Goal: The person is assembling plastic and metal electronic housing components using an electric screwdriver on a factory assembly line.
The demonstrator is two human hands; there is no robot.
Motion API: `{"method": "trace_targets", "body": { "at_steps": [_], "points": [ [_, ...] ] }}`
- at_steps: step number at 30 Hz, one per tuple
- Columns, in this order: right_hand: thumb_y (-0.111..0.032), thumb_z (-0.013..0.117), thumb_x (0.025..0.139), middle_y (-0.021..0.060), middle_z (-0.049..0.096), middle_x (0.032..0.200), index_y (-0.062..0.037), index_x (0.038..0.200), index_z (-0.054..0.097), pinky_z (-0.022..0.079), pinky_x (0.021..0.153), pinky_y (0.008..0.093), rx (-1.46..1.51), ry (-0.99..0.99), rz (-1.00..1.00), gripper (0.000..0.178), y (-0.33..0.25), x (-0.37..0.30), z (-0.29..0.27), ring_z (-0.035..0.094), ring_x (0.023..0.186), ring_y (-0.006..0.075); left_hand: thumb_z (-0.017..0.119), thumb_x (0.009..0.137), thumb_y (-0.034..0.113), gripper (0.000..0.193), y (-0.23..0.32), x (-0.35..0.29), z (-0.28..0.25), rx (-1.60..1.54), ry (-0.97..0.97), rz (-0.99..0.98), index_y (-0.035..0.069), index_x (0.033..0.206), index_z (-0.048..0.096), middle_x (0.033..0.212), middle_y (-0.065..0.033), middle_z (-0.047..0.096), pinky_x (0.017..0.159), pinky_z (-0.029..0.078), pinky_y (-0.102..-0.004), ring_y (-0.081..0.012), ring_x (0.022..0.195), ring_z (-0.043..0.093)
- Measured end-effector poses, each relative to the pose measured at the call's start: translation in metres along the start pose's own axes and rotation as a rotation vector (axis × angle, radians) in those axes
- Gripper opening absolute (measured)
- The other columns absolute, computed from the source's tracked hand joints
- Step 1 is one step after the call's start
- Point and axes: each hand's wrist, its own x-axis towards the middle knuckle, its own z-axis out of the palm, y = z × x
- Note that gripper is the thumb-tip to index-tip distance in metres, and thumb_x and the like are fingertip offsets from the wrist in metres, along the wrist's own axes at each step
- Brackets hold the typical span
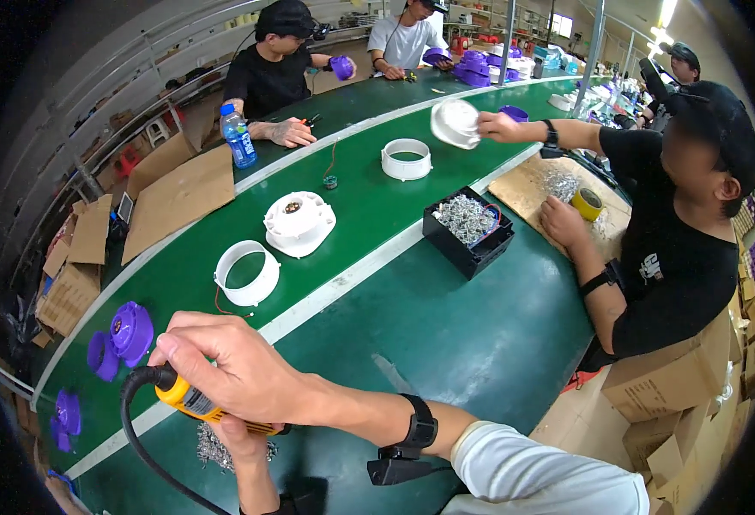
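Above the near left of the bench, I hold a yellow-and-black corded power tool [190, 401] tilted nearly flat. My right hand [236, 365] reaches across from the right, fingers closed over the tool near its cable end. From below, my left hand [244, 442] is closed round the tool's underside; part of its fingers is hidden. A thick black cable [129, 429] loops down from the tool's left end. Beneath my hands lies a heap of small metal screws [213, 448], partly covered by my left hand. The tool's tip is hidden.
On the green belt stand white rings [247, 296], a white round housing [298, 225] and purple housings [131, 333]. A black box of screws [468, 236] sits to the right. A co-worker [682, 197] at right lifts a white part [455, 123]; others work across the belt.
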Motion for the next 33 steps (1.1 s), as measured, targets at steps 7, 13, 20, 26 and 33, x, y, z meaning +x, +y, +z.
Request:
{"method": "trace_targets", "body": {
  "at_steps": [7, 13, 20, 26, 33],
  "points": [
    [-0.017, 0.045, 0.094, 0.0136, 0.056, 0.078, 0.0072, 0.084, 0.059, 0.046, 0.064, 0.0308, 0.025, 0.002, 0.010, 0.030, -0.003, 0.001, 0.001, 0.057, 0.070, 0.0239, 0.040, 0.076, 0.075, 0.079, -0.015, -0.007, -0.017, -0.058, 0.091, -0.088, 0.007, 0.115, 0.047, 0.067, -0.0051, 0.057, 0.037, 0.042, -0.0264, -0.0162, 0.044, 0.052],
    [-0.018, 0.044, 0.094, 0.0139, 0.055, 0.077, 0.0069, 0.081, 0.058, 0.045, 0.064, 0.0321, 0.040, -0.015, 0.004, 0.031, -0.004, 0.001, -0.009, 0.055, 0.069, 0.0254, 0.052, 0.072, 0.073, 0.085, -0.005, -0.003, -0.010, -0.060, -0.075, -0.131, -0.001, 0.115, 0.045, 0.076, -0.0097, 0.058, 0.039, 0.043, -0.0257, -0.0168, 0.049, 0.056],
    [-0.018, 0.045, 0.093, 0.0139, 0.055, 0.077, 0.0071, 0.081, 0.057, 0.044, 0.064, 0.0327, 0.023, -0.034, 0.015, 0.031, -0.001, 0.000, -0.014, 0.055, 0.068, 0.0260, 0.053, 0.073, 0.072, 0.084, -0.002, -0.003, -0.005, -0.062, -0.096, -0.137, -0.001, 0.114, 0.046, 0.079, -0.0092, 0.058, 0.043, 0.044, -0.0264, -0.0167, 0.053, 0.056],
    [-0.018, 0.044, 0.093, 0.0138, 0.054, 0.075, 0.0068, 0.081, 0.057, 0.044, 0.062, 0.0329, 0.045, -0.054, 0.026, 0.031, -0.007, -0.002, -0.012, 0.054, 0.067, 0.0260, 0.039, 0.081, 0.070, 0.079, -0.016, -0.013, 0.000, 0.053, 0.144, 0.029, 0.006, 0.126, 0.039, 0.104, -0.0073, 0.055, 0.062, 0.050, -0.0303, -0.0195, 0.082, 0.059],
    [-0.018, 0.044, 0.093, 0.0128, 0.052, 0.073, 0.0056, 0.080, 0.057, 0.042, 0.060, 0.0336, 0.036, -0.064, 0.004, 0.030, -0.011, -0.001, -0.012, 0.052, 0.065, 0.0259, 0.042, 0.080, 0.070, 0.079, -0.015, -0.015, -0.002, 0.011, 0.165, 0.009, 0.007, 0.128, 0.038, 0.114, -0.0077, 0.052, 0.073, 0.051, -0.0331, -0.0206, 0.096, 0.057]
  ]
}}
